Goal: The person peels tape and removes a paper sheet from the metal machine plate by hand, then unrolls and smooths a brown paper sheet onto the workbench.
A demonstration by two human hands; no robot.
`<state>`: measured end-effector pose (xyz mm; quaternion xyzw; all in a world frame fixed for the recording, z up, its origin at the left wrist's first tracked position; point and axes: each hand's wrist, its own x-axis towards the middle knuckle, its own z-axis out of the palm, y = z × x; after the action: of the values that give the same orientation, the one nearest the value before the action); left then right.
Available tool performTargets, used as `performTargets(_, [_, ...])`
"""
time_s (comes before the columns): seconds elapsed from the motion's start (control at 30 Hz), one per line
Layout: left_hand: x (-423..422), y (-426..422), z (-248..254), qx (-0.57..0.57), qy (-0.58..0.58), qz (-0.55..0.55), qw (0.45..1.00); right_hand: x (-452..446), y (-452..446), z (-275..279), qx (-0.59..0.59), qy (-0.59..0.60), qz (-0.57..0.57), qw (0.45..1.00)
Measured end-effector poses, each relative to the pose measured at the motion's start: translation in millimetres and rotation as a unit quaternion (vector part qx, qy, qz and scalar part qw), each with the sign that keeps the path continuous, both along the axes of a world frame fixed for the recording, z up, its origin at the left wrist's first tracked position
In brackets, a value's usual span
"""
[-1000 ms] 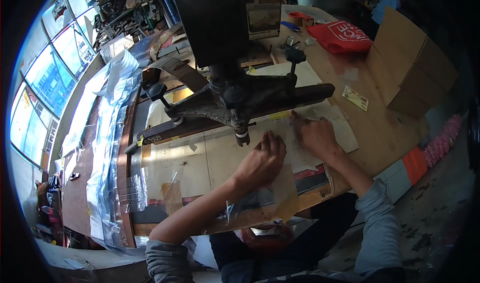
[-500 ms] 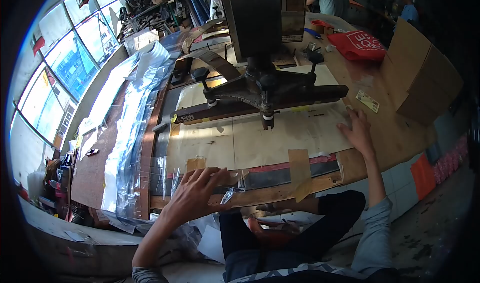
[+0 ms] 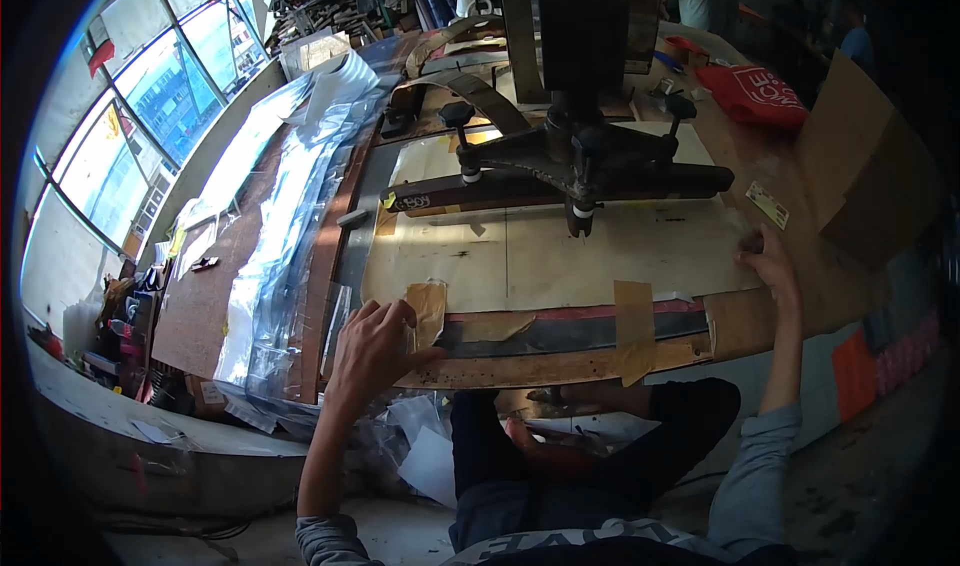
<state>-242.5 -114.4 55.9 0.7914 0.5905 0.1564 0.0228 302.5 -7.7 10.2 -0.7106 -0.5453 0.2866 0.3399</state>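
Note:
My left hand (image 3: 368, 354) rests at the front left of the worktable, beside a strip of brown tape (image 3: 428, 309). Its fingers are bent, with the thumb stretched apart from them. My right hand (image 3: 770, 264) is at the right edge of a pale flat sheet (image 3: 560, 256). Its thumb and fingertips are pinched together, and whatever lies between them is too small to make out. Over the sheet stands a dark metal press head (image 3: 573, 156) with a long bar (image 3: 650, 186) across it. Another tape strip (image 3: 634, 326) hangs over the wooden front edge.
Clear plastic film (image 3: 290, 206) lies along the left side. A red bag (image 3: 755, 96), an open cardboard box (image 3: 870, 166) and a small yellow label (image 3: 767, 204) are to the right. Other people (image 3: 700, 1) are at the back.
The view has shifted, so the table appears further right. My left hand has moved left, off the clear film by the front edge. My right hand's spread fingers have closed into a pinch.

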Motion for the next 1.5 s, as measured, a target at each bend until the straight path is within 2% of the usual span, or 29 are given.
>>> performTargets(0.03, [-1, 0, 8, 0.032, 0.028, -0.001, 0.999, 8, -3, -4, 0.001, 0.021, -0.001, 1.000])
performTargets(0.13, [-33, 7, 11, -0.017, 0.047, 0.010, 0.999, 18, -9, -2, -0.005, 0.068, -0.001, 0.998])
performTargets(0.2, [-51, 22, 26, 0.067, 0.122, 0.013, 0.990, 12, -16, 12, -0.036, 0.083, -0.002, 0.996])
performTargets(0.23, [-63, 36, 31, 0.087, 0.153, 0.035, 0.984, 12, -16, 10, -0.027, 0.072, -0.013, 0.997])
performTargets(0.27, [-73, 52, 34, 0.021, 0.146, 0.074, 0.986, 12, -11, 6, -0.019, 0.061, -0.025, 0.998])
performTargets(0.33, [-76, 81, 32, 0.087, 0.164, 0.038, 0.982, 13, -1, -5, 0.010, 0.048, -0.029, 0.998])
performTargets(0.4, [-71, 103, 33, 0.015, 0.143, 0.074, 0.987, 14, 11, -13, 0.052, 0.042, -0.009, 0.998])
performTargets(0.43, [-68, 113, 32, -0.020, 0.132, 0.090, 0.987, 13, 14, -9, 0.034, 0.040, -0.014, 0.999])
performTargets(0.53, [-89, 144, 13, 0.018, 0.098, 0.080, 0.992, 0, 17, 2, 0.004, 0.012, -0.035, 0.999])
performTargets(0.57, [-92, 149, 13, -0.032, 0.069, 0.108, 0.991, -7, 18, 5, 0.010, -0.013, -0.043, 0.999])
performTargets(0.6, [-94, 152, 9, -0.025, 0.060, 0.100, 0.993, -10, 21, 5, 0.017, -0.038, -0.049, 0.998])
performTargets(0.7, [-109, 162, 2, -0.029, 0.034, 0.083, 0.996, -9, 27, -10, 0.065, -0.039, -0.089, 0.993])
performTargets(0.73, [-107, 160, 6, -0.039, -0.018, 0.076, 0.996, -13, 25, -8, 0.079, -0.024, -0.089, 0.993])
performTargets(0.83, [-119, 163, 8, -0.064, -0.075, 0.037, 0.994, -18, 17, 6, 0.095, 0.016, -0.101, 0.990])
performTargets(0.97, [-113, 155, 21, -0.170, -0.035, 0.031, 0.984, -3, 18, -1, 0.058, 0.021, -0.132, 0.989])
performTargets(1.1, [-119, 152, 18, -0.223, -0.047, 0.028, 0.973, -6, 16, 3, 0.043, -0.008, -0.141, 0.989])
performTargets(1.17, [-121, 149, 24, -0.248, -0.030, 0.028, 0.968, -2, 15, 1, 0.038, -0.026, -0.133, 0.990])
performTargets(1.3, [-135, 138, 25, -0.331, -0.081, 0.011, 0.940, 11, 16, -11, 0.083, -0.073, -0.086, 0.990])
performTargets(1.4, [-138, 131, 25, -0.340, -0.142, -0.025, 0.929, 4, 12, -6, 0.073, -0.078, -0.108, 0.988])
performTargets(1.5, [-145, 129, 26, -0.302, -0.089, -0.032, 0.949, -2, 9, -4, 0.081, -0.068, -0.117, 0.987])
